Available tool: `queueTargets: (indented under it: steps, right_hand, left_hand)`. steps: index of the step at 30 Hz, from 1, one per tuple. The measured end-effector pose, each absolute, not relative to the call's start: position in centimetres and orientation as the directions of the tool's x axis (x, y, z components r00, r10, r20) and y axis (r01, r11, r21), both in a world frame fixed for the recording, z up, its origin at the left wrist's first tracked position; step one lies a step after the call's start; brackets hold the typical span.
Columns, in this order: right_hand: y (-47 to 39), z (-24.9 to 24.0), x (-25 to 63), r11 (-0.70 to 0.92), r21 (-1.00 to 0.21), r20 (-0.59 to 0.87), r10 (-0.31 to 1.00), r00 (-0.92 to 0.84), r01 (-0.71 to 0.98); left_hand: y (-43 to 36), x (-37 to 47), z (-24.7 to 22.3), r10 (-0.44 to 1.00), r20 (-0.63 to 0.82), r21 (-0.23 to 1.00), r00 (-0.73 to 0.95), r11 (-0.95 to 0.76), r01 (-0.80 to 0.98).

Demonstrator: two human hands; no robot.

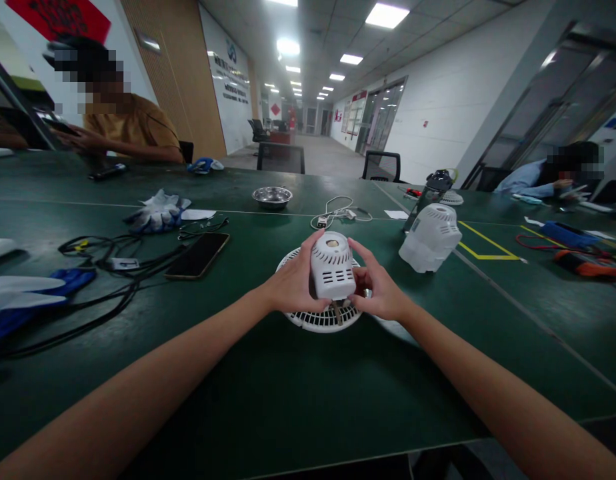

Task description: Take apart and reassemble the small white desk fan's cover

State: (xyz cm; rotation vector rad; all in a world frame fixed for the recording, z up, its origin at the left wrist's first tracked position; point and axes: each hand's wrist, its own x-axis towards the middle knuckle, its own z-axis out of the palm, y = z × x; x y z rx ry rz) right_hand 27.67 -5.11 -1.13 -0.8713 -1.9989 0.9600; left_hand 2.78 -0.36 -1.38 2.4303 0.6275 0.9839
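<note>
A white slotted plastic housing (333,267) is held between my two hands, above a round white grille (325,321) lying on the green table. My left hand (295,280) wraps round the housing's left side, its thumb low near the bottom edge. On the right side, my right hand (379,285) grips the housing with its fingers and thumb. Below the housing a small part shows over the grille, too small to make out. Another white vented cover (432,239) stands on the table to the right.
A phone (198,256), black cables (133,273) and gloves (158,212) lie on the left. Further back are a metal bowl (272,197), a white cable (338,215) and a dark bottle (428,193). A multimeter (591,264) lies right. Two people sit across the table.
</note>
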Motion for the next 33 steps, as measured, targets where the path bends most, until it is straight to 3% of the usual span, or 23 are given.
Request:
queueTargets:
  steps: [6,16,22,27,33]
  right_hand:
    - [-5.1,-0.8,27.6,0.487,-0.832,0.308,0.805,-0.506,0.267]
    - [-5.3,-0.3,27.7,0.492,-0.802,0.291,0.818,-0.497,0.34]
    - [-5.0,-0.5,28.2,0.547,-0.759,0.322,0.786,-0.527,0.353]
    - [-4.4,-0.7,28.3,0.618,-0.62,0.429,0.783,-0.45,0.485]
    - [-4.6,-0.8,27.8,0.668,-0.409,0.584,0.715,-0.385,0.621]
  left_hand:
    - [-0.2,2.7,-1.5,0.514,0.555,0.484,0.654,-0.839,0.249]
    - [-0.2,2.1,-0.6,0.531,0.477,0.548,0.7,-0.802,0.235]
    - [0.2,2.4,-1.4,0.524,0.515,0.485,0.678,-0.831,0.273]
    - [-0.2,3.0,-1.6,0.632,0.511,0.397,0.583,-0.775,0.492]
    - [-0.5,2.9,-1.3,0.618,0.528,0.319,0.583,-0.781,0.537]
